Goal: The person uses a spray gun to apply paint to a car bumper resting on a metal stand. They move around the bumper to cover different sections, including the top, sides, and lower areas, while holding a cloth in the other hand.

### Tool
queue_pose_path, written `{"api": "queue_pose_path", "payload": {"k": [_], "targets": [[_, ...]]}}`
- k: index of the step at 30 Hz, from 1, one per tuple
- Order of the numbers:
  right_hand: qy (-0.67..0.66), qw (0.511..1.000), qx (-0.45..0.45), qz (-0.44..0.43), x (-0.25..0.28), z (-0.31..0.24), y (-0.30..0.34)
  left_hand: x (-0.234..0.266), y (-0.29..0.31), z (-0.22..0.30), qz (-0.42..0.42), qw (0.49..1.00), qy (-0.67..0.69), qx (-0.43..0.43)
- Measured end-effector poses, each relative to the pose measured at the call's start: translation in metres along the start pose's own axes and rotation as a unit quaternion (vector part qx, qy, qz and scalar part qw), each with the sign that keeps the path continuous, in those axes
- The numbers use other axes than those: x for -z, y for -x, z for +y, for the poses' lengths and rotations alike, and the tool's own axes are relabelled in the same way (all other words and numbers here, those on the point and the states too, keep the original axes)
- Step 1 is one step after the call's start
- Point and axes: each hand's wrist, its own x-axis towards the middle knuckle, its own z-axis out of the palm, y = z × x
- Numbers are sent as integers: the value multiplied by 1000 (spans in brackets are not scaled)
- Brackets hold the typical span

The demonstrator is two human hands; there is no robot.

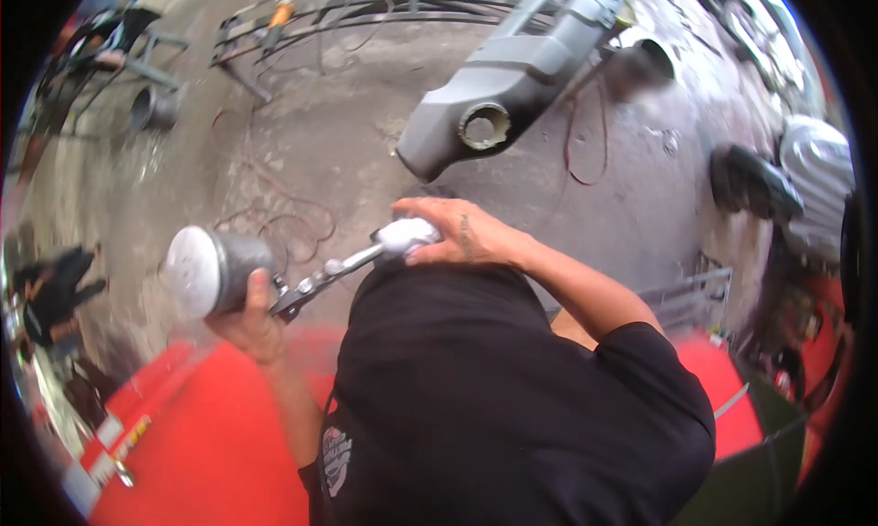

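My left hand [249, 323] is closed around the grey metal cup [243, 259] of a spray gun [333, 270], out to the left of my body. The cup lies on its side, its pale round end facing left. From the cup, the gun's metal body slants up and right toward my right hand [465, 233]. That hand, in front of my waist, is closed on a crumpled white cloth [406, 236] wrapped over the gun's far end. The cloth hides that end of the gun.
Ahead, a grey car bumper [521, 82] with a round opening rests on a stand. A metal rack [338, 14] stands at the back, a thin red hose [297, 229] lies on the concrete floor. Red panels [210, 434] are close behind me. People [59, 293] are at far left.
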Motion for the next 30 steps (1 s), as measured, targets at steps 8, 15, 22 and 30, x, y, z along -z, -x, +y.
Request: {"api": "queue_pose_path", "payload": {"k": [8, 15, 22, 30], "targets": [[59, 991, -17, 122, -65, 33, -74, 46, -142, -26, -117, 992, 37, -43], [89, 962, -189, 174, -125, 115, -139, 60, -258, -39, -204, 977, 13, -58], [88, 868, -378, 309, -239, 178, -128, 37, -345, -73, -323, 944, 40, -55], [-29, 755, -523, 394, -368, 88, -207, 17, -440, -122, -533, 840, 104, -18]]}}
